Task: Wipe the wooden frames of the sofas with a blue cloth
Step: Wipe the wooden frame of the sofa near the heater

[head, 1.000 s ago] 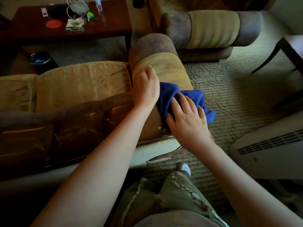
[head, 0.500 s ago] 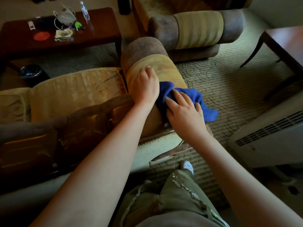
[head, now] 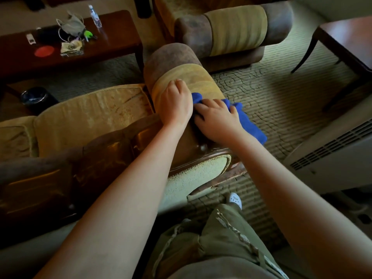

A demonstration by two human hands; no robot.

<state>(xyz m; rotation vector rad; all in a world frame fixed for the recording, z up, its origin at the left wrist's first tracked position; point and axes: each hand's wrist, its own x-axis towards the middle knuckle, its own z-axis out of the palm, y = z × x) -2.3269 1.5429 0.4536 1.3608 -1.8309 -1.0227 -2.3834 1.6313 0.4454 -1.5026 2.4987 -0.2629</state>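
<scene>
The blue cloth (head: 247,119) lay on the sofa armrest under the right hand (head: 216,117), whose loosely spread fingers pressed it down, while the left hand (head: 175,103) rested beside it with curled fingers; the wooden frame (head: 209,152) ran just nearer the person, closer to the right hand.

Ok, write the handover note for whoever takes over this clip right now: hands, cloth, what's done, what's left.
Left hand: resting on the sofa armrest, holding nothing.
Right hand: fingers pressing the blue cloth against the rear of that armrest, above the wooden frame.
Done: cannot tell how much frame is wiped.
Left: the carved wooden back rail and the second sofa.
</scene>
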